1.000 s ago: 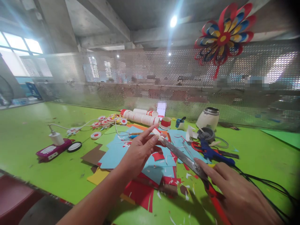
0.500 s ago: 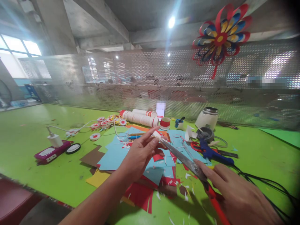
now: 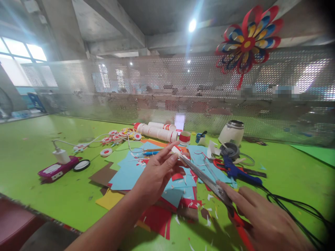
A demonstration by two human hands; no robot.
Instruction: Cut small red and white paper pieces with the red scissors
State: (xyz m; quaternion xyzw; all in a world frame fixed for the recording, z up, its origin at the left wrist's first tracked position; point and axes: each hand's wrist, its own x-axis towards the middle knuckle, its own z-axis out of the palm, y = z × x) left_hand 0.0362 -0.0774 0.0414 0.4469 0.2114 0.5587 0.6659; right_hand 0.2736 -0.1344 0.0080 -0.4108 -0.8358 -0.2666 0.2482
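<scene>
My left hand: the thumb and fingers of my left hand (image 3: 157,174) pinch a small white-and-red paper piece (image 3: 175,150), held up over the middle of the heap.
My right hand: the fingers of my right hand (image 3: 259,211) are wrapped around the red handles of the scissors (image 3: 206,180), whose tips reach my left fingertips; whether the blades bite the paper I cannot tell.
Paper heap: under my hands lie blue sheets (image 3: 125,174), with red, brown and yellow ones around them and white snippets scattered on top.
Nested cups: a long row of paper cups (image 3: 157,132) lies on its side behind the heap, each cup sitting inside the next.
Single cup: a red-and-white cup (image 3: 184,138) stands just right of that row; I see its pale inner wall, but not its bottom.
Blue pot: a small blue pot (image 3: 199,138) has something dark at its top, too small for me to name.
Cream vessel: the cream vessel (image 3: 230,135) has a metal-rimmed mouth; its inside is hidden from me.
Power strip: a white plug (image 3: 62,156) sits in the purple power strip (image 3: 53,171).
</scene>
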